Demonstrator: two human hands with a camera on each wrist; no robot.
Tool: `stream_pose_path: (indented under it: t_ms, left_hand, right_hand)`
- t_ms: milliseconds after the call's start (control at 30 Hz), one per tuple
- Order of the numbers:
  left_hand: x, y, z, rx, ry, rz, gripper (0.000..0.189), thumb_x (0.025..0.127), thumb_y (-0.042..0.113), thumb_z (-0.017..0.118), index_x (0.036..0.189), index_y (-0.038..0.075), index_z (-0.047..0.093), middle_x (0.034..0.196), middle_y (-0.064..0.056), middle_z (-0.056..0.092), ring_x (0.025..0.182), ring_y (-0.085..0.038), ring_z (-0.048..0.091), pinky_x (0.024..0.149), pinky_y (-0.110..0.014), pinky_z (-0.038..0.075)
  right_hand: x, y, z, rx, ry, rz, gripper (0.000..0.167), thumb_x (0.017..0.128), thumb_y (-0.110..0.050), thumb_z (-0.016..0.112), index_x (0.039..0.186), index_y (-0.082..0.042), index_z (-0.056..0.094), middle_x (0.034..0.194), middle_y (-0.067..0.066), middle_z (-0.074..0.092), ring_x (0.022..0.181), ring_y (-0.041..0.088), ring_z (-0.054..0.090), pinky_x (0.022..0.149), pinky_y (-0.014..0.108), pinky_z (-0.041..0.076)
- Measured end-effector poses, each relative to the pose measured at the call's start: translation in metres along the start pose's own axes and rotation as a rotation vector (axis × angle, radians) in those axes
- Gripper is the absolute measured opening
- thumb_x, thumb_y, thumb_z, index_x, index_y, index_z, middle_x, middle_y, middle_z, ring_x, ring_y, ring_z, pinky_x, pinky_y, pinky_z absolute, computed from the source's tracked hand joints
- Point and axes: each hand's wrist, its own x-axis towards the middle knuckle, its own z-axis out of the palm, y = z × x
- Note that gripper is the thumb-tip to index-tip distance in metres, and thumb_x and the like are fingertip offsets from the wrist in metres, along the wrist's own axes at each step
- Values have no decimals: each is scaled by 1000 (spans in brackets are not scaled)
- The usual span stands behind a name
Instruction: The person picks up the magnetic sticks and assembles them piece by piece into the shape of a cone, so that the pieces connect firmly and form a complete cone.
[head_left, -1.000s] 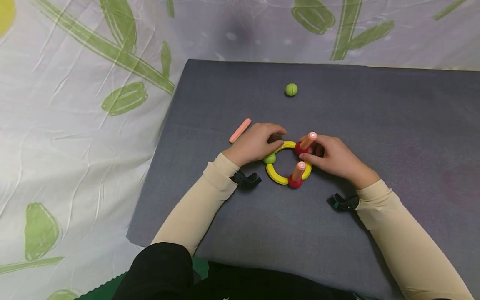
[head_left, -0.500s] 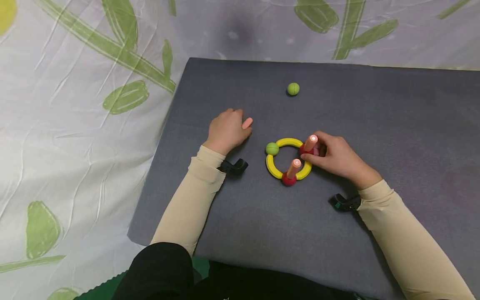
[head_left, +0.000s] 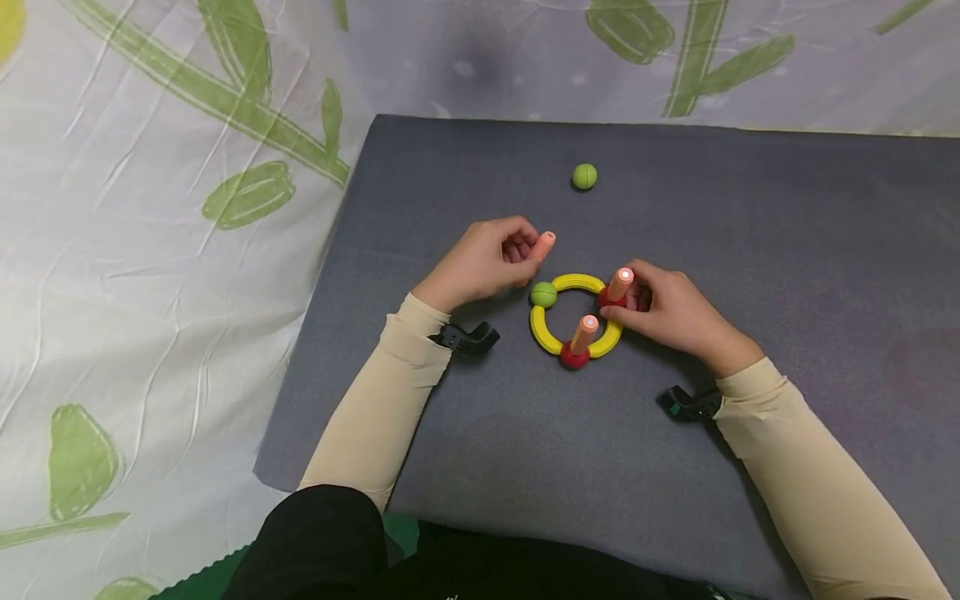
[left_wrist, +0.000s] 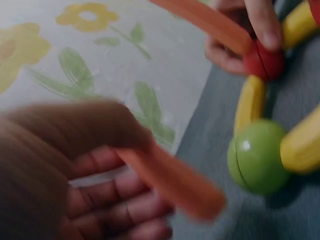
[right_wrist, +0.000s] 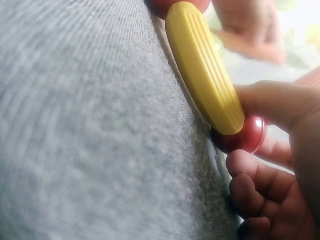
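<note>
A ring of curved yellow bars (head_left: 577,282) lies on the grey table, joined by a green ball (head_left: 543,294) and two red balls. From each red ball an orange stick rises, one at the right (head_left: 620,284) and one at the front (head_left: 584,333). My left hand (head_left: 483,260) pinches another orange stick (left_wrist: 175,185) between thumb and fingers, behind and left of the ring. At the ring's right side, my right hand (head_left: 671,310) grips the right red ball (left_wrist: 265,62), thumb in front and fingers behind. In the right wrist view, a yellow bar (right_wrist: 205,70) runs up to that ball.
A loose green ball (head_left: 584,176) sits farther back on the grey tabletop (head_left: 750,208). Leaf-patterned cloth (head_left: 150,317) borders the table on the left and at the back. Black wrist cameras (head_left: 467,337) stick out beneath both wrists.
My left hand left the ring, took the loose orange stick from the table, and carried it right, back towards the ring. The ring has turned slightly; my right hand stays on its red ball.
</note>
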Motion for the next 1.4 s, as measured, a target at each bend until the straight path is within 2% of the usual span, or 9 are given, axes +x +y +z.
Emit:
stream_pose_path:
  t_ms: [100,233,500,733,833,967,1033,1267,1400]
  left_hand:
    - [-3,3,-3,-132,-25,96,17,96,23,76,110,15,70,95,0,69,86,-16,63,80,-38,54]
    - [-5,4,-5,-196,-66,166,21,96,15,76,115,10,70,100,-3,69,93,-18,63,88,-44,53]
    - [-2,-9,-6,-218,-194,134,26,94,10,77,118,6,67,104,-7,69,93,-21,63,86,-33,54]
    - [3,-31,-1,-235,-318,70,23,93,6,78,113,2,67,103,-10,70,94,-22,66,86,-30,54]
    - [5,-39,1,-233,-328,67,24,92,7,78,113,2,68,105,-10,69,97,-21,66,86,-29,52]
    - [8,-44,4,-253,-347,72,24,92,9,79,113,4,68,106,-10,70,98,-22,65,85,-30,50]
    - [9,-45,7,-269,-362,76,24,93,10,78,113,4,68,108,-10,70,99,-23,65,85,-31,50]
    - [11,-47,11,-302,-383,91,23,93,10,77,114,5,69,109,-9,70,100,-24,64,86,-31,49]
    - [11,-47,12,-308,-389,105,25,94,8,76,117,3,69,111,-9,69,103,-23,64,88,-32,50]
  right_hand:
    - [1,-1,0,0,-3,2,29,89,-27,86,104,-17,65,73,0,57,62,16,53,57,28,40]
    - [3,-3,0,6,-9,-1,29,89,-25,86,106,-16,65,73,0,58,63,16,53,57,27,40]
    - [8,-6,1,9,-26,5,30,89,-26,86,107,-16,65,74,1,58,63,17,54,57,28,40]
    - [10,-10,3,21,-46,11,31,89,-29,86,108,-17,65,75,1,58,64,17,55,58,28,42]
    - [14,-10,-3,47,-118,16,34,90,-31,86,110,-15,64,79,2,60,67,18,56,60,28,44]
    - [23,-4,-24,148,-281,31,45,94,-21,82,130,-5,62,91,5,66,77,17,60,68,26,49]
    - [30,1,-37,173,-322,55,50,97,-17,77,140,0,57,95,8,68,79,17,61,70,26,48]
    - [79,19,-56,65,-133,145,44,103,-32,70,133,-1,64,92,12,70,71,16,61,62,27,45]
    - [109,19,-60,47,-106,173,51,102,-32,70,143,-5,59,106,14,69,76,16,64,66,26,48]
